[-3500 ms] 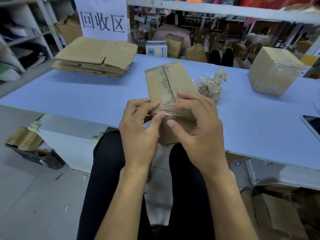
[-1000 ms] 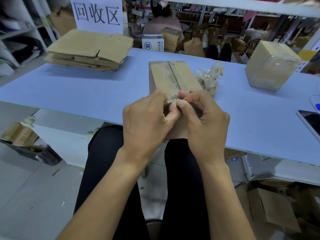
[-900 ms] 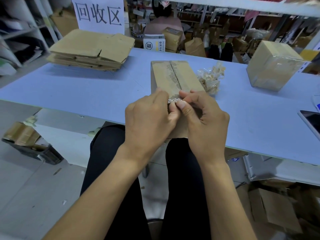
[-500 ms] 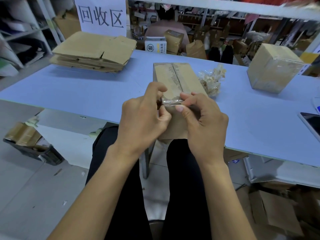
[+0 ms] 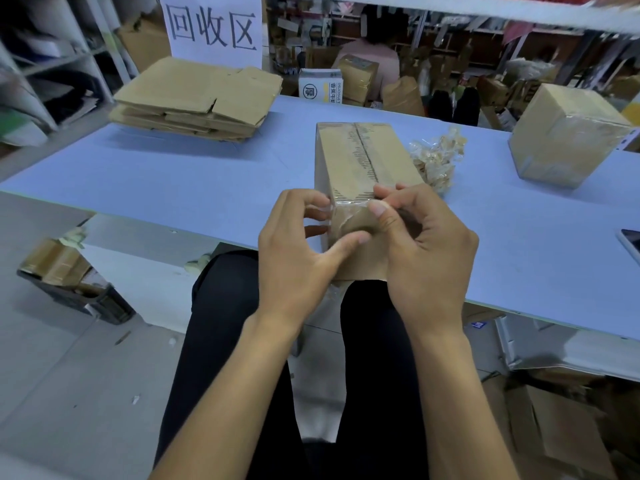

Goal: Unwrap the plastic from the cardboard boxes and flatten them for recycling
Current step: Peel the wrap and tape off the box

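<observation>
A plastic-wrapped cardboard box lies at the near edge of the blue table, its near end jutting over my lap. My left hand holds that near end, thumb pressed on the front face and fingers curled at the left corner, where clear film is pulled away. My right hand pinches the plastic film at the top near edge with thumb and fingers. A second wrapped box stands at the far right of the table. Flattened boxes are stacked at the far left.
A crumpled wad of removed plastic lies just right of the box. A phone sits at the table's right edge. A white sign stands behind the flat stack. Cardboard scraps lie on the floor at both sides.
My left hand has spread, its thumb now on the box's front face while its fingers draw film off the left corner. My right hand keeps its pinch at the top edge.
</observation>
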